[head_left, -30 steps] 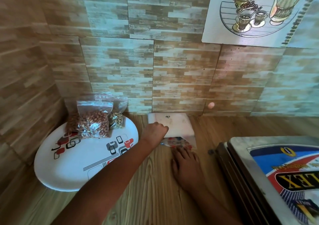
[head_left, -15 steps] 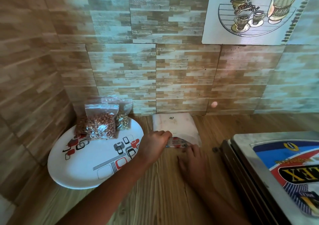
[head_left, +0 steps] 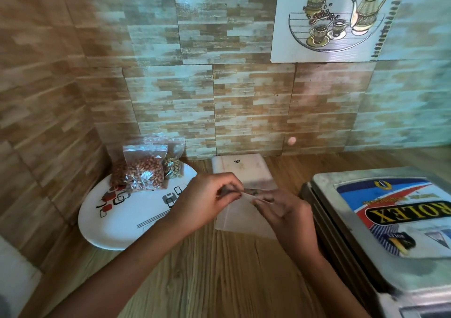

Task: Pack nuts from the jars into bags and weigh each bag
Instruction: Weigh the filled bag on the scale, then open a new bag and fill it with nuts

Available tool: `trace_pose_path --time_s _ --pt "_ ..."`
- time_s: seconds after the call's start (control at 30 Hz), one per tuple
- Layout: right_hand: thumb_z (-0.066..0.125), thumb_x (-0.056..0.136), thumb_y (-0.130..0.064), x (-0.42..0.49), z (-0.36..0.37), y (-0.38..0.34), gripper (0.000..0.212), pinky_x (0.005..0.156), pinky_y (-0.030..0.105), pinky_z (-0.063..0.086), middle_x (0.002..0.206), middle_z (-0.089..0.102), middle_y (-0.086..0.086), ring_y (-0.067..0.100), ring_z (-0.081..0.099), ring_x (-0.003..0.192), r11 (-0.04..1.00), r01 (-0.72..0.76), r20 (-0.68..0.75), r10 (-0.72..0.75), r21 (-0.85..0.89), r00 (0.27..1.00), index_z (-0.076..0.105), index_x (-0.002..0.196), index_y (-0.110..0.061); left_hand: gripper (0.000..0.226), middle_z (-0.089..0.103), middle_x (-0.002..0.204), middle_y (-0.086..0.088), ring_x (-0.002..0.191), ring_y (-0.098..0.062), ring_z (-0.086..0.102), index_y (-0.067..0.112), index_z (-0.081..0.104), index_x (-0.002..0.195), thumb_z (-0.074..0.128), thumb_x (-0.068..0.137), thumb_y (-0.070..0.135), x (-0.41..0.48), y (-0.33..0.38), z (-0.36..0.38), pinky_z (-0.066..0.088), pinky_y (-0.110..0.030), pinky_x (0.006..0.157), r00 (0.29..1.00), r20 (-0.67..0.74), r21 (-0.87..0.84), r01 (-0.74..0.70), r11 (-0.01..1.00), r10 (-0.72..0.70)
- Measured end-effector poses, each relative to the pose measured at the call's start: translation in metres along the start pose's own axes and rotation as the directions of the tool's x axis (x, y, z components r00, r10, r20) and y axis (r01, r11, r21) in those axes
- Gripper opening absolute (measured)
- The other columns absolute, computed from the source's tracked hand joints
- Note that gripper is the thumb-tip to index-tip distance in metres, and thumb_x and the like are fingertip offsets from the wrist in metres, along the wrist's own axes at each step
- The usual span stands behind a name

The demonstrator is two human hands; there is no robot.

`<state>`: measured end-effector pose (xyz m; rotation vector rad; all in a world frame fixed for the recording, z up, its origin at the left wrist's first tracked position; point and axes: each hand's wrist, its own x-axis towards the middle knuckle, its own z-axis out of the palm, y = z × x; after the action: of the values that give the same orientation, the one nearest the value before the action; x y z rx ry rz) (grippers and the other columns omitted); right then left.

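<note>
Two grips were closed on one thin, clear, empty plastic bag (head_left: 240, 218) just above the wooden bench (head_left: 207, 269); left hand (head_left: 207, 203) and right hand (head_left: 290, 217) each pinched its mouth edge; light, limp and slippery, it seemed best held at that rim.

Body in view = 2 arms, nothing else. Left hand (head_left: 210, 200) + left forearm (head_left: 146, 251): bare from fingers to the bottom frame edge, slim, approx even width along the length. Right hand (head_left: 290, 216) + right forearm (head_left: 324, 276): same, bare from fingers to the frame edge. Back of right hand faces cam, knuckle ridges show. Fingers on both hands slender. Nails look short; detail too blurred to tell, maybe a dark spot at the left thumb tip. Lower part of both forearms sits in shade and goes soft w/ wide-angle stretch near the frame edge. Elbows and upper arms out of frame.
</note>
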<state>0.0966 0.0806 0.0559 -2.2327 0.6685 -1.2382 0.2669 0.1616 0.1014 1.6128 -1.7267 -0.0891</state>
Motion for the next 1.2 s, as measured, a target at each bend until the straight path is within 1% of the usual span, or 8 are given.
trace_pose_path --time_s 0.17,0.3,0.47,0.57,0.7,0.77,0.97,1.2 --pt "0.066 0.082 -0.006 -0.011 -0.041 -0.019 0.016 0.059 0.016 0.049 0.071 0.071 -0.002 0.005 0.065 0.065 0.856 -0.338 0.187 0.286 0.39 0.94 0.071 0.072 -0.018 0.022 0.074 0.079 0.001 0.077 -0.01 0.07 0.014 0.068 0.087 0.074 0.067 0.021 -0.018 0.027 -0.001 0.054 -0.022 0.072 0.944 0.172 -0.406 0.327 0.853 -0.28" --pt "0.07 0.073 -0.022 -0.028 -0.072 -0.021 0.011 0.051 0.019 0.047 0.061 0.066 0.003 0.01 0.06 0.054 0.73 -0.495 0.273 0.412 0.472 0.869 0.069 0.067 -0.013 0.013 0.073 0.072 0.0 0.065 -0.005 0.066 0.006 0.068 0.085 0.067 0.076 -0.003 -0.031 0.052 0.009 0.053 -0.017 0.058 0.87 0.286 -0.573 0.491 0.656 -0.401" --pt "0.072 0.064 -0.025 -0.048 -0.117 -0.016 0.02 0.051 0.023 0.047 0.062 0.064 0.011 0.018 0.057 0.054 0.637 -0.57 0.282 0.502 0.519 0.818 0.07 0.07 -0.006 0.012 0.072 0.068 -0.004 0.057 -0.008 0.066 0.009 0.069 0.077 0.067 0.068 0.002 -0.036 0.096 0.035 0.051 -0.018 0.048 0.837 0.348 -0.685 0.535 0.495 -0.422" --pt "0.074 0.069 -0.018 -0.063 -0.153 -0.011 0.01 0.063 0.021 0.051 0.073 0.071 0.003 0.013 0.065 0.069 0.741 -0.506 0.164 0.488 0.441 0.857 0.071 0.077 -0.012 0.011 0.072 0.071 -0.006 0.057 -0.01 0.066 0.013 0.073 0.07 0.07 0.06 0.01 -0.033 0.125 0.061 0.052 -0.02 0.05 0.822 0.405 -0.703 0.559 0.439 -0.4" --pt "0.075 0.073 -0.026 -0.081 -0.2 -0.005 0.019 0.075 0.009 0.045 0.089 0.066 -0.017 -0.002 0.06 0.088 0.955 -0.29 -0.13 0.281 -0.054 0.951 0.066 0.085 -0.037 0.013 0.072 0.069 -0.007 0.053 -0.009 0.064 0.013 0.074 0.067 0.072 0.054 0.012 -0.025 0.161 0.098 0.05 -0.019 0.047 0.814 0.429 -0.719 0.57 0.397 -0.391" --pt "0.075 0.072 -0.026 -0.091 -0.223 -0.008 0.023 0.069 0.009 0.046 0.081 0.065 -0.02 -0.003 0.061 0.08 0.957 -0.265 -0.171 0.243 -0.115 0.955 0.061 0.079 -0.043 0.015 0.072 0.067 -0.006 0.053 -0.008 0.064 0.013 0.073 0.067 0.073 0.052 0.011 -0.018 0.183 0.118 0.049 -0.018 0.046 0.83 0.407 -0.734 0.546 0.404 -0.381" --pt "0.071 0.066 -0.033 -0.114 -0.269 -0.006 0.013 0.054 0.016 0.049 0.066 0.071 -0.007 0.005 0.064 0.056 0.867 -0.445 -0.099 0.474 0.226 0.875 0.069 0.072 -0.021 0.022 0.071 0.065 0.001 0.059 -0.01 0.065 0.027 0.07 0.061 0.08 0.044 0.038 0.0 0.241 0.179 0.051 -0.022 0.054 0.918 0.258 -0.648 0.395 0.651 -0.301" --pt "0.073 0.074 0.002 -0.143 -0.327 0.029 0.014 0.055 0.026 0.056 0.066 0.072 0.006 0.016 0.069 0.06 0.73 -0.566 -0.128 0.649 0.383 0.75 0.067 0.078 -0.011 0.022 0.066 0.057 0.01 0.053 -0.002 0.062 0.021 0.062 0.065 0.083 0.058 0.02 0.015 0.299 0.237 0.048 -0.013 0.052 0.955 0.262 -0.561 0.27 0.783 -0.142"
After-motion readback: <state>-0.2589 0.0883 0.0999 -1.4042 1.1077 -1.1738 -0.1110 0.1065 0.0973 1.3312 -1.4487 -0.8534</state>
